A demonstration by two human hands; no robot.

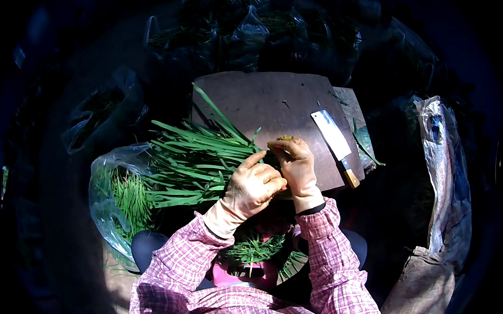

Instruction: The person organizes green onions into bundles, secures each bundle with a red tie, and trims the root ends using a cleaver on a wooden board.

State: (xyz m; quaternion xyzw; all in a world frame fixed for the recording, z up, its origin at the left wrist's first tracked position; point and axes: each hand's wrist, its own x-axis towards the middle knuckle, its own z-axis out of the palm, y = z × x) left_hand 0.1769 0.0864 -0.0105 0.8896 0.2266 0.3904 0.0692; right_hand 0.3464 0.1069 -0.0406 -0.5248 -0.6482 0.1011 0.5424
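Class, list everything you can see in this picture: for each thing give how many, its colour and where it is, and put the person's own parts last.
Bunch of long leaves: one, green, on the board's left, under both hands.
Cutting board: one, brown, centre.
Cleaver: one, pale blade, wooden handle, board's right side.
Clear bag of greens: one, lower left.
Filled bags: several, dark, behind the board.
Pink tub: one, at the person's lap.
Left hand: gloved, gripping the bunch.
Right hand: gloved, at the bunch's end.
Sleeves: two, pink checked.

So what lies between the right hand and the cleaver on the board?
Only bare board, in the head view: right hand and cleaver stay apart.
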